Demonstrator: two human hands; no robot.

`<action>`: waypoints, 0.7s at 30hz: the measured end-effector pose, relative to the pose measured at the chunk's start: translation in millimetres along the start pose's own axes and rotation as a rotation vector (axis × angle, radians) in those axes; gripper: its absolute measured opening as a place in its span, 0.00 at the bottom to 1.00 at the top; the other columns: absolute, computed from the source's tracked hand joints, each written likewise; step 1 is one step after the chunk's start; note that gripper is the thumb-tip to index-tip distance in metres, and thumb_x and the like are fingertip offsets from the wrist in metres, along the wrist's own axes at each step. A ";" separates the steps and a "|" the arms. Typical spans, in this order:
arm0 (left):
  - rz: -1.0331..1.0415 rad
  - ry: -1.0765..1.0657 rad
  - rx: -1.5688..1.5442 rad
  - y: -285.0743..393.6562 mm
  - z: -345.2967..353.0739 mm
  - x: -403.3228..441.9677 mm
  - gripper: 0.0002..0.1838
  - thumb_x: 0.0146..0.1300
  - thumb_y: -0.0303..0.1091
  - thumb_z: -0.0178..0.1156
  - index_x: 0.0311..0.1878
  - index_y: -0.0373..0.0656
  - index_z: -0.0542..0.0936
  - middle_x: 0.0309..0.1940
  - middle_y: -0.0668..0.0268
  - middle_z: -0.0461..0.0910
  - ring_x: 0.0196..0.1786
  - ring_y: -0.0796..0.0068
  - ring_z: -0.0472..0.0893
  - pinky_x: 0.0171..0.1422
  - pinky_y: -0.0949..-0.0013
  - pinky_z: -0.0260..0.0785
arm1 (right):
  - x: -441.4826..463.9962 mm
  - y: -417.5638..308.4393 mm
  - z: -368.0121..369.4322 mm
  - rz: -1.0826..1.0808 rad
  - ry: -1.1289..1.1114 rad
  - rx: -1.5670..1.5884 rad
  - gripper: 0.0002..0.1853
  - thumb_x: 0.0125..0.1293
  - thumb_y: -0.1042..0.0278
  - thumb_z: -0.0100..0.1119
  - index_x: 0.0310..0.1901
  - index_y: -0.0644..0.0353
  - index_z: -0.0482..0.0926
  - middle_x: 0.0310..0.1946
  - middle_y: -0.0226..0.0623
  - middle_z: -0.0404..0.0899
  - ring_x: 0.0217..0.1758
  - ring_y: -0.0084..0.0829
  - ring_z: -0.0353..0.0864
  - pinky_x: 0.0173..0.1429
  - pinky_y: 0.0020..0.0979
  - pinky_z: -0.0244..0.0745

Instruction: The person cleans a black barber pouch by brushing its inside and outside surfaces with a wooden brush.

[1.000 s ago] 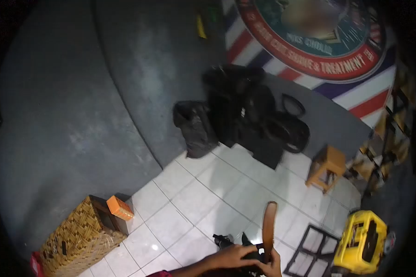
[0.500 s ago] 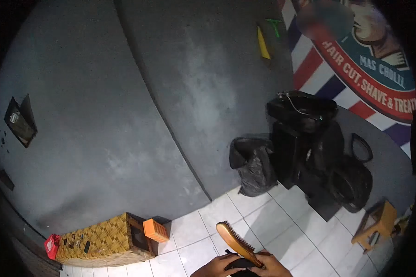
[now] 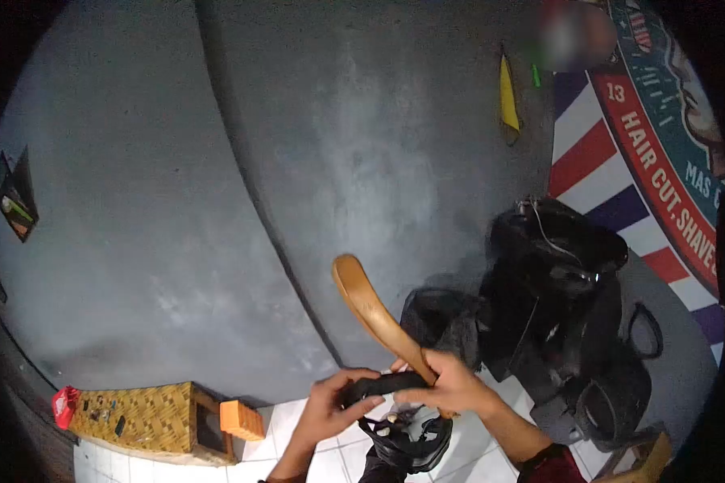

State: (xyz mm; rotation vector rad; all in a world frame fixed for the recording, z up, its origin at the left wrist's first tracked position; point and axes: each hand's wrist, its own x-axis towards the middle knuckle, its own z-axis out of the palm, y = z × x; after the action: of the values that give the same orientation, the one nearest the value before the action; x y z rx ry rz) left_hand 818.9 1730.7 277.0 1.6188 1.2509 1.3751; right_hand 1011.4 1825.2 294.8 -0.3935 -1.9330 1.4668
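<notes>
A long curved wooden brush (image 3: 372, 310) points up and to the left, its smooth back showing. My right hand (image 3: 453, 385) is closed round its lower end and also touches a black object (image 3: 385, 386). Fingers of my left hand (image 3: 330, 409) wrap round the left side of that black object, which I cannot identify. Just below my hands, an open black bag (image 3: 411, 443) with small light-coloured items inside shows over the floor.
A woven-patterned cabinet (image 3: 149, 419) and an orange box (image 3: 242, 420) stand at the lower left. A black bin bag (image 3: 443, 318), a black wash basin unit (image 3: 560, 249) and a wooden stool (image 3: 656, 459) are on the right. White floor tiles (image 3: 274, 463) lie below the grey wall (image 3: 137, 201).
Both hands and the brush have risen in view, and the brush has turned from bristles showing to its smooth back. More of the black bag below shows. The view has shifted.
</notes>
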 end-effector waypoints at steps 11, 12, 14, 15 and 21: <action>0.541 -0.108 0.343 54.0 -104.7 270.2 0.20 0.53 0.29 0.64 0.50 0.39 0.76 0.38 0.58 0.79 0.36 0.71 0.80 0.38 0.73 0.71 | 225.5 -64.2 -131.6 -0.064 0.151 -0.056 0.21 0.47 0.68 0.72 0.42 0.62 0.73 0.26 0.26 0.73 0.16 0.13 0.67 0.19 0.16 0.61; 0.709 -0.062 0.443 56.2 -111.7 294.0 0.19 0.53 0.29 0.63 0.50 0.39 0.76 0.38 0.57 0.79 0.37 0.69 0.80 0.38 0.72 0.72 | 240.1 -72.2 -139.1 -0.079 0.172 -0.044 0.21 0.48 0.68 0.72 0.42 0.63 0.73 0.25 0.26 0.73 0.16 0.14 0.67 0.19 0.17 0.61; 0.871 -0.018 0.547 61.8 -122.3 337.4 0.18 0.54 0.29 0.62 0.50 0.38 0.76 0.38 0.56 0.79 0.37 0.66 0.81 0.39 0.70 0.72 | 271.8 -81.1 -159.6 -0.152 0.198 -0.116 0.20 0.51 0.66 0.69 0.43 0.63 0.74 0.21 0.26 0.72 0.16 0.15 0.68 0.19 0.17 0.62; 0.881 0.020 0.550 66.7 -126.3 358.5 0.17 0.56 0.29 0.62 0.50 0.39 0.76 0.36 0.58 0.80 0.34 0.70 0.80 0.37 0.72 0.71 | 289.1 -85.6 -170.4 -0.155 0.196 -0.114 0.20 0.51 0.66 0.69 0.43 0.63 0.74 0.21 0.26 0.72 0.16 0.15 0.68 0.19 0.17 0.62; 1.093 0.369 0.934 120.6 -156.9 471.2 0.13 0.59 0.30 0.58 0.48 0.40 0.77 0.33 0.60 0.80 0.29 0.74 0.79 0.33 0.72 0.71 | 397.6 -136.1 -217.6 -0.485 0.322 -0.423 0.12 0.59 0.62 0.60 0.38 0.62 0.75 0.20 0.28 0.74 0.21 0.19 0.73 0.27 0.23 0.69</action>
State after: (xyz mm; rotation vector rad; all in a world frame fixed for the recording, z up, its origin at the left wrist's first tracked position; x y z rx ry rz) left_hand 690.5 2121.5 580.3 3.1112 1.3485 1.8875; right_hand 886.9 2179.3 583.1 -0.2942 -1.8910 0.6432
